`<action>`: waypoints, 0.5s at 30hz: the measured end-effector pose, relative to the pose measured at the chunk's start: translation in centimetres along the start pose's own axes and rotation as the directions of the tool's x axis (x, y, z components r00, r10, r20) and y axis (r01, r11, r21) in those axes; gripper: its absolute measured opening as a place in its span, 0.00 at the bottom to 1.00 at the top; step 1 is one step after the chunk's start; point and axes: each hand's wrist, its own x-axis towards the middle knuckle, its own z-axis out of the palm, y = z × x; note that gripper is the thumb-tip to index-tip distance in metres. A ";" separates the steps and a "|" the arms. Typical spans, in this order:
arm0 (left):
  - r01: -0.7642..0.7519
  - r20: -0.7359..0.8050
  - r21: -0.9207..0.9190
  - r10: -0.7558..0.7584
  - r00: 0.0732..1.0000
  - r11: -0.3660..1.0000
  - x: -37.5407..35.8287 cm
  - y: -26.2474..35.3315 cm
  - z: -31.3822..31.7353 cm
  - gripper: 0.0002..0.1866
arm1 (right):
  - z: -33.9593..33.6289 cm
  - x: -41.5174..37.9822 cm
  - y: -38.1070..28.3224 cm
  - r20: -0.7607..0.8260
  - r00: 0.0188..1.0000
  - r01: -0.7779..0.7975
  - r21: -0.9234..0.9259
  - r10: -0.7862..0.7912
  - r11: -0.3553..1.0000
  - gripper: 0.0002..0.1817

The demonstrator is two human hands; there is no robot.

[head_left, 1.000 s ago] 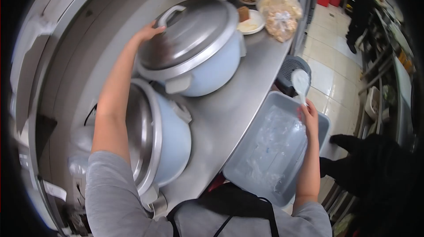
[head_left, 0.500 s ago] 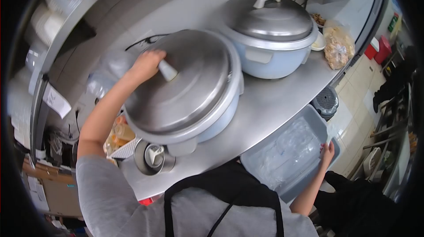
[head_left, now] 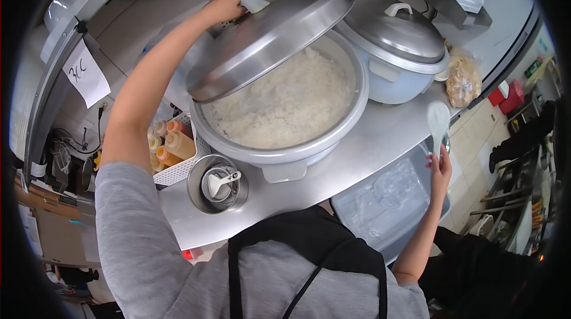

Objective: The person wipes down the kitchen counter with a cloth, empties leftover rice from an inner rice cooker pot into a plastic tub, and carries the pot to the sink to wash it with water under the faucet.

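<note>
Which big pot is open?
The nearer pot, with white rice showing: the left hand holds its lid tilted up. The farther pot is covered by its own lid.

white paper sheet (head_left: 87, 75) | handwritten, tilted | apparently "3CC", middle character unclear

A commercial kitchen is showing: a big cooker (head_left: 270, 156) of rice (head_left: 291, 102) is standing below the left hand (head_left: 229, 6), a second cooker (head_left: 395, 84) beyond the right hand (head_left: 440, 169), on a steel counter (head_left: 273, 194).

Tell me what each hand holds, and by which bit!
Left hand: the round silver metal lid, by its white handle. Right hand: the white oval-headed plastic paddle, by its handle.
</note>
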 end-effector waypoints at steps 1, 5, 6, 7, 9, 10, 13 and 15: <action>0.009 0.004 0.010 -0.009 1.000 1.000 0.0 0.0 -0.1 0.10 | 1.5 0.7 -2.4 0.041 0.999 0.016 -0.022 -0.015 1.000 0.20; -0.011 -0.010 -0.058 0.011 1.000 0.998 -0.2 -0.2 -0.1 0.09 | 8.0 2.1 -9.6 0.193 0.981 0.065 -0.147 -0.036 0.987 0.19; -0.015 -0.011 -0.058 0.014 1.000 0.998 -0.2 0.0 -0.1 0.09 | 9.4 1.9 -10.5 0.226 0.974 0.062 -0.159 -0.025 0.985 0.19; 0.000 0.001 -0.054 0.000 1.000 0.999 -0.3 0.2 -0.3 0.09 | 10.5 1.3 -11.4 0.224 0.974 0.063 -0.159 -0.026 0.985 0.19; 0.015 0.012 -0.046 -0.014 1.000 0.999 -0.3 0.1 -0.4 0.10 | 12.0 0.1 -13.0 0.502 0.864 0.183 -0.238 -0.041 0.954 0.19; 0.026 0.006 -0.053 -0.026 1.000 0.998 -0.1 -0.4 -0.2 0.10 | 12.4 -0.1 -13.6 0.501 0.864 0.183 -0.234 -0.043 0.955 0.19; 0.060 0.026 -0.059 -0.058 0.998 0.996 0.1 -0.5 0.1 0.10 | 12.9 -0.1 -15.5 0.333 0.879 0.440 -0.294 -0.340 0.848 0.19; 0.081 0.045 -0.055 -0.079 0.996 0.995 0.3 -0.2 -0.1 0.10 | 13.2 0.3 -16.4 0.296 0.937 0.338 -0.630 -0.187 0.699 0.17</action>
